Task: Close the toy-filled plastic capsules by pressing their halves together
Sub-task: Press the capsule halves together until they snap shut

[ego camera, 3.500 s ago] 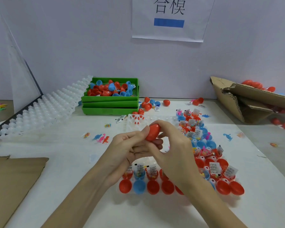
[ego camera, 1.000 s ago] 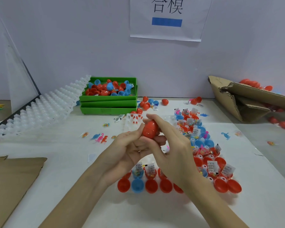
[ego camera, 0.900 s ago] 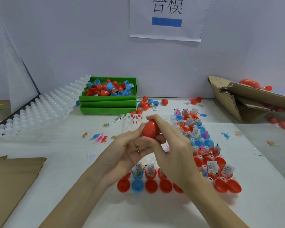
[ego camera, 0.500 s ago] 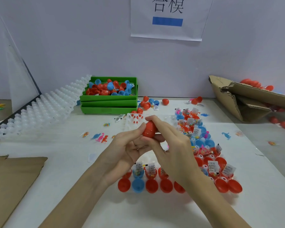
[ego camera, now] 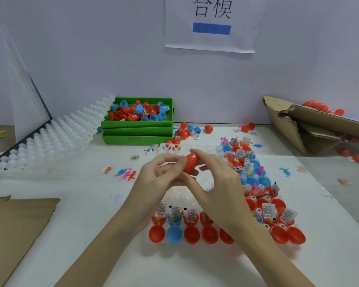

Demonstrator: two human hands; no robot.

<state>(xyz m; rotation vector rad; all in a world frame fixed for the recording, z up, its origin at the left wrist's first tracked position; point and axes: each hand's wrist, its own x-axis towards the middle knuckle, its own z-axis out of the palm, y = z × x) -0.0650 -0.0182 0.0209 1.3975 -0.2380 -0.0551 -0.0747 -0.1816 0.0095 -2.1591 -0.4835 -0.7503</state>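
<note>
Surface: white table (ego camera: 75,204) is running back to a pale wall carrying a paper sign (ego camera: 212,23) with two printed characters and a blue bar
Left hand (ego camera: 153,183): it is reaching in from the near left, fingers curling in, thumb and fingertips pressing on the left end of the red capsule (ego camera: 190,163)
Right hand (ego camera: 214,179): it is coming in from the near right, index finger arching over the far top of the capsule and thumb lying beneath it, wrapping the right side
Red capsule: it is being held off the table between both hands, above the middle of the clear tray (ego camera: 181,195), its halves appearing joined
Open capsules: red and blue halves (ego camera: 174,235) are sitting in the tray's near row and along its right side, many holding small toys and labelled packets
Green bins (ego camera: 138,129): they are standing stacked at the far centre, the top one filled with loose red and blue halves
Empty trays (ego camera: 50,139): they are leaning at the far left
Cardboard box (ego camera: 311,125): it is lying at the far right with red capsules behind it
Hidden: the capsule's seam and lower side are sitting behind fingers; the forearms are covering part of the near row; packet print is too small to read
</note>
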